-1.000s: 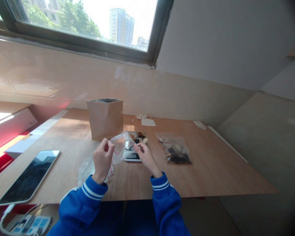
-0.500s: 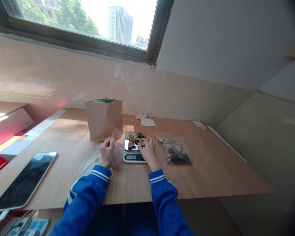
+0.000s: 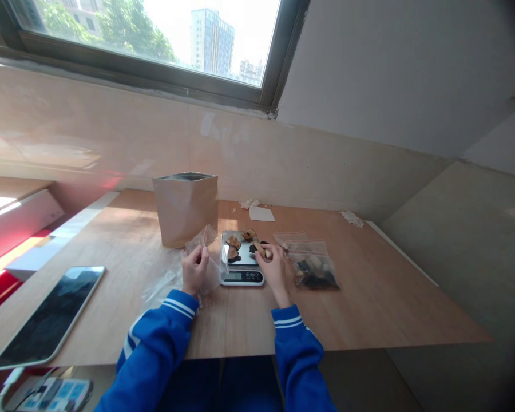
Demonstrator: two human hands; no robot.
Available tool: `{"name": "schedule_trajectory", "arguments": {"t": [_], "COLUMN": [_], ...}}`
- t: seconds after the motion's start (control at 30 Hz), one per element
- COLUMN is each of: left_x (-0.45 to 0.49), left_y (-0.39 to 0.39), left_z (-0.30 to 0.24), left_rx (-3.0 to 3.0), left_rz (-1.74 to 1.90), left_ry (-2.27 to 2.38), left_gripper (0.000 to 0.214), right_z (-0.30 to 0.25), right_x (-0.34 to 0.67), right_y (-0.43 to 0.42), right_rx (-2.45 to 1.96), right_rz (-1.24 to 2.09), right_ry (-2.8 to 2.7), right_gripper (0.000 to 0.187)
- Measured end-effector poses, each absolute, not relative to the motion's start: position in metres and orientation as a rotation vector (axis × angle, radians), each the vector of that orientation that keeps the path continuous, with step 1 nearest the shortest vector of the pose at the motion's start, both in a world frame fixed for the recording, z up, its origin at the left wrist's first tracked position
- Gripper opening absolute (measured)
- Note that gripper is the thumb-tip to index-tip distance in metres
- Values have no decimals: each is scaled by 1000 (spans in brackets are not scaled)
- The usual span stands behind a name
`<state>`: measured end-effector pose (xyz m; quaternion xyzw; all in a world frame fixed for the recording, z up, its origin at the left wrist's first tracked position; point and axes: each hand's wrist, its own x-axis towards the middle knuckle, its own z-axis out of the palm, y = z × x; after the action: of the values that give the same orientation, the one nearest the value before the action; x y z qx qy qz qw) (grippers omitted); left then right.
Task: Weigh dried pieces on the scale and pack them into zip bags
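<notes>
My left hand [image 3: 194,271] is closed on a clear plastic bag [image 3: 210,269], pinching it near its upper edge just left of a small digital scale [image 3: 242,278]. The scale has a shiny plate with several brown and dark dried pieces [image 3: 234,247] on it, which look like dried mushrooms. My right hand [image 3: 273,264], at the plate's right side, pinches light-brown dried pieces [image 3: 262,250] between thumb and fingers. A filled zip bag [image 3: 315,269] of dark and pale dried pieces lies to the right of that hand.
A brown paper pouch [image 3: 186,212] stands with its top open behind my left hand. More clear bags [image 3: 163,283] lie on the table's left part, near a large phone [image 3: 49,317]. White paper scraps [image 3: 261,214] lie at the back. A power strip [image 3: 54,395] sits below the front edge.
My right hand has moved slightly right across the plate and now pinches dried pieces at its edge. The bag in my left hand stands more opened out. The view has shifted a little.
</notes>
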<state>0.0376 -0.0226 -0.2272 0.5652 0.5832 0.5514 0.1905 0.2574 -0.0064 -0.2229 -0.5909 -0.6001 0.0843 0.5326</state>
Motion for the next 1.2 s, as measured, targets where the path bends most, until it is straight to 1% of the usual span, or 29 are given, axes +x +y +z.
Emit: {"name": "schedule_trajectory", "arguments": {"t": [0.1, 0.2, 0.3, 0.47, 0.6, 0.7, 0.8, 0.93, 1.0, 1.1, 1.2], "left_x": [38, 38, 38, 38, 37, 36, 35, 33, 33, 33, 34], "left_y": [-23, -24, -26, -29, -26, -23, -22, -20, -19, -17, -17], "left_z": [-227, -226, -224, -225, -227, -227, -227, -228, -228, -226, -224], "left_rx": [1594, 1601, 1599, 1602, 1684, 1761, 1797, 1766, 1686, 1547, 1458], "left_rz": [1562, 1539, 1517, 1626, 1805, 1931, 1972, 1963, 1971, 2005, 2026], "left_ry": [1625, 1629, 1644, 1575, 1536, 1491, 1464, 1458, 1454, 1439, 1428], "left_gripper": [36, 36, 36, 35, 36, 36, 33, 32, 32, 35, 38], "right_z": [-198, -172, -156, -153, -150, -143, -137, -139, -147, -166, -191], "right_x": [245, 221, 198, 183, 184, 183, 178, 177, 180, 189, 196], "right_y": [-16, -27, -33, -36, -37, -38, -35, -28, -23, -12, -1], "right_rx": [-1346, -1249, -1200, -1153, -1129, -1111, -1039, -933, -942, -1030, -1149], "right_rz": [264, 347, 356, 443, 575, 625, 653, 741, 731, 610, 476], "right_ry": [-1440, -1551, -1688, -1928, -1991, -1976, -1974, -2012, -1966, -1850, -1879], "right_gripper": [18, 19, 20, 18, 15, 18, 24, 24, 23, 26, 32]}}
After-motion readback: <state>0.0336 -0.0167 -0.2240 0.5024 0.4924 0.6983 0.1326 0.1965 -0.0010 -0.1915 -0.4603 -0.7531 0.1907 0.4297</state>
